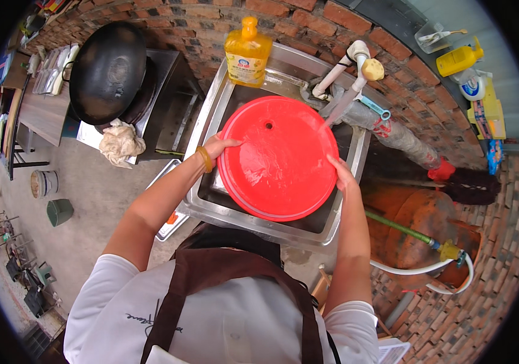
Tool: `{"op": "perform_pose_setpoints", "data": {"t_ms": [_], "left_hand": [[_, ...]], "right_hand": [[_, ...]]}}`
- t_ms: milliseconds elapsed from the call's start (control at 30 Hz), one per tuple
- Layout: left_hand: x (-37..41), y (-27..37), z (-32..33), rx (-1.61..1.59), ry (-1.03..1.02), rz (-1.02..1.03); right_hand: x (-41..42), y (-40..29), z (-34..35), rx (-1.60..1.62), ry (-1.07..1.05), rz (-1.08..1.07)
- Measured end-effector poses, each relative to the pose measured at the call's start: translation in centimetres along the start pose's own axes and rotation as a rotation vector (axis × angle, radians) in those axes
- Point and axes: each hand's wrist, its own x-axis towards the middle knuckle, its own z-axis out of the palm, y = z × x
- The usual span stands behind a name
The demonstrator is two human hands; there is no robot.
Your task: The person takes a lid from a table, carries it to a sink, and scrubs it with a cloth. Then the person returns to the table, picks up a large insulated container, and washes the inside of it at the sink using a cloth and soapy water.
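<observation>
A round red plastic lid (282,159) with a small hole near its far edge is held over the stainless steel sink (193,157). My left hand (220,149) grips its left rim, the thumb lying on the wet face. On the opposite rim, my right hand (342,173) has its thumb on top; its other fingers are mostly hidden. Water runs from the white plastic tap (357,86) onto the lid's far right part and spreads over the surface. Much of the basin is hidden beneath the lid.
A yellow pump bottle (248,57) stands at the sink's back left corner. Left of the sink are a black wok (108,73) and a crumpled cloth (122,142). A plastic-wrapped pipe (389,125) runs along the right. An orange gas cylinder (416,227) stands lower right, with a green hose (398,227).
</observation>
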Motion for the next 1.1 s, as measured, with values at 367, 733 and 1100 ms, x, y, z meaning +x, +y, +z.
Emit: {"op": "perform_pose_setpoints", "data": {"t_ms": [367, 733, 1100], "left_hand": [[4.6, -8.7, 5.8, -0.243, -0.065, -0.310], [1.1, -8.5, 7.9, -0.192, -0.256, -0.240], [-9.0, -8.6, 6.4, -0.563, 0.180, -0.215]], "right_hand": [[-11.6, 4.6, -0.6, 0.141, 0.519, -0.463], [-16.7, 5.8, 1.2, 0.194, 0.507, -0.165], [-8.3, -12.9, 4.0, -1.031, 0.319, -1.018]]}}
